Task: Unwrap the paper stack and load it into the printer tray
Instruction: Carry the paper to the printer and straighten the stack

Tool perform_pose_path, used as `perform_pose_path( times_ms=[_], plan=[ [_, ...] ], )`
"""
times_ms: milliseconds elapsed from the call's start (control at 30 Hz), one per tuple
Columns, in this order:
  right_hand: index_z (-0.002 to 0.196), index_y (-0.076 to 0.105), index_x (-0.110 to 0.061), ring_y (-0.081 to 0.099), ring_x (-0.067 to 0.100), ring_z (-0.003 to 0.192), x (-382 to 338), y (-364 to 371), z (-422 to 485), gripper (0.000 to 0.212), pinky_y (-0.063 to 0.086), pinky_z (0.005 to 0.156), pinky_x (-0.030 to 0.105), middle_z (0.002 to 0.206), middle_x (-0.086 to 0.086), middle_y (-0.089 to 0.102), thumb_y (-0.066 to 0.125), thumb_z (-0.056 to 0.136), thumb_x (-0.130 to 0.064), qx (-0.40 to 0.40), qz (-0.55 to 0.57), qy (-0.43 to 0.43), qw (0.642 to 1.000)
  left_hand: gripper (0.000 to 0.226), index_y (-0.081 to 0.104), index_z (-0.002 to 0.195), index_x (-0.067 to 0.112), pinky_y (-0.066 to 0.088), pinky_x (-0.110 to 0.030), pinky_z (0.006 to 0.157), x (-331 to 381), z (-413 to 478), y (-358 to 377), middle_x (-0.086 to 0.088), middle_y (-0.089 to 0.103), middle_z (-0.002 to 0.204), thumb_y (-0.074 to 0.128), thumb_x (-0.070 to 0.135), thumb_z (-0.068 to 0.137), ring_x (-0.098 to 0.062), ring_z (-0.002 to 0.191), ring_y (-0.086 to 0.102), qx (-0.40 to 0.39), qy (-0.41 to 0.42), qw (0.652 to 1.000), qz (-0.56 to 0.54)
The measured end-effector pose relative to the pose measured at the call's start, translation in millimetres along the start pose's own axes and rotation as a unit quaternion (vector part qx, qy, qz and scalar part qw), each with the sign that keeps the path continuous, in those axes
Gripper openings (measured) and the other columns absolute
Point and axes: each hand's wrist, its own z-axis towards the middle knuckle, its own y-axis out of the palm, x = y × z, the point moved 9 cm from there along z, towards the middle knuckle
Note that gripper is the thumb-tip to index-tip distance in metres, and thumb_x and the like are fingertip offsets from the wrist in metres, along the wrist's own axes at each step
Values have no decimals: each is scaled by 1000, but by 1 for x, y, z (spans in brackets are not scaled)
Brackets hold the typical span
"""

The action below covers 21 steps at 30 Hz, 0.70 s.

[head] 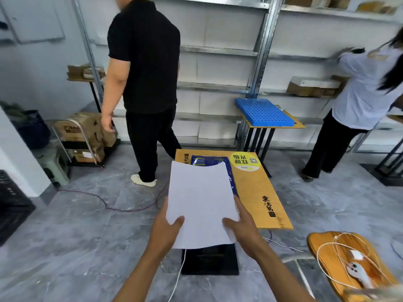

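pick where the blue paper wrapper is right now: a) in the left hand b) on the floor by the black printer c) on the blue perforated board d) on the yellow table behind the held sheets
d: the blue wrapper lies flat on the yellow table, partly hidden behind the white paper stack that the left hand and right hand hold up.

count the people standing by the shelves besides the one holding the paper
2: a person in black walking at the left of the shelves, and a person in a white shirt reaching into them at the right.

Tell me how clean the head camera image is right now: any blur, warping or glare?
Head view: wide-angle warping bends the shelving uprights; the paper stack in both hands is sharp and evenly lit, without glare; the person in white at the right edge is motion-blurred.
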Motion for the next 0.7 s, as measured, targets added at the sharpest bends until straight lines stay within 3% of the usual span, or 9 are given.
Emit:
perform_pose_path(
  times_ms=[67, 133, 267, 333, 433, 567, 633, 700],
  plan=[
    [125, 46, -44, 62, 3, 107, -24, 44, 1, 65, 53, 84, 20, 116, -25, 62, 55, 88, 8, -50, -3, -3, 999, 61, 40, 144, 27, 45, -22, 87, 10, -11, -45, 9, 60, 126, 58, 5, 91, -13, 116, 57, 35, 11, 999, -7],
    [119, 49, -46, 63, 11, 109, -33, 45, 12, 63, 54, 85, 25, 113, -22, 65, 55, 88, 8, -46, -10, -10, 999, 59, 42, 143, 27, 46, -25, 88, 25, -4, -53, 9, 61, 125, 58, 6, 91, -13, 115, 58, 35, 23, 999, 5],
    [120, 49, -41, 62, 1, 97, -65, 133, 26, 62, 51, 68, 13, 108, -18, 65, 53, 88, 11, -134, -16, -40, 990, 59, 41, 144, 26, 47, -33, 91, 27, -17, -141, 5, 60, 128, 60, 11, 89, -19, 116, 57, 134, 6, 990, 33],
    [121, 54, -40, 63, 8, 102, -79, 182, 35, 62, 53, 76, 19, 113, -11, 66, 53, 86, 11, -180, -25, -53, 982, 58, 41, 143, 23, 48, -41, 97, 26, -22, -187, 2, 59, 130, 61, 12, 90, -23, 117, 57, 181, -8, 983, 40],
    [132, 52, -34, 61, 23, 114, -101, 254, 43, 62, 53, 93, 40, 122, -4, 66, 56, 83, 5, -254, -28, -90, 963, 56, 43, 141, 20, 48, -41, 98, 28, -38, -250, 3, 60, 125, 62, 12, 89, -24, 115, 58, 258, -30, 964, 51],
    [136, 49, -30, 60, 25, 117, -121, 348, 44, 65, 51, 97, 42, 125, 0, 65, 58, 81, 5, -350, -22, -106, 931, 60, 43, 142, 20, 48, -45, 101, 26, -73, -324, 0, 61, 130, 65, 17, 86, -23, 116, 59, 353, -46, 933, 60],
    [134, 51, -34, 58, 28, 120, -127, 397, 39, 66, 49, 100, 48, 127, -1, 64, 60, 78, 0, -406, -23, -109, 907, 55, 47, 139, 18, 49, -43, 98, 30, -97, -353, 1, 62, 124, 64, 11, 87, -24, 112, 60, 404, -50, 912, 56],
    [133, 51, -34, 59, 26, 119, -131, 438, 28, 65, 50, 98, 45, 126, -3, 65, 59, 80, 2, -456, -16, -100, 884, 51, 48, 137, 16, 50, -38, 92, 31, -121, -376, 0, 63, 121, 62, 7, 88, -23, 108, 61, 449, -53, 891, 52]
  ],
)
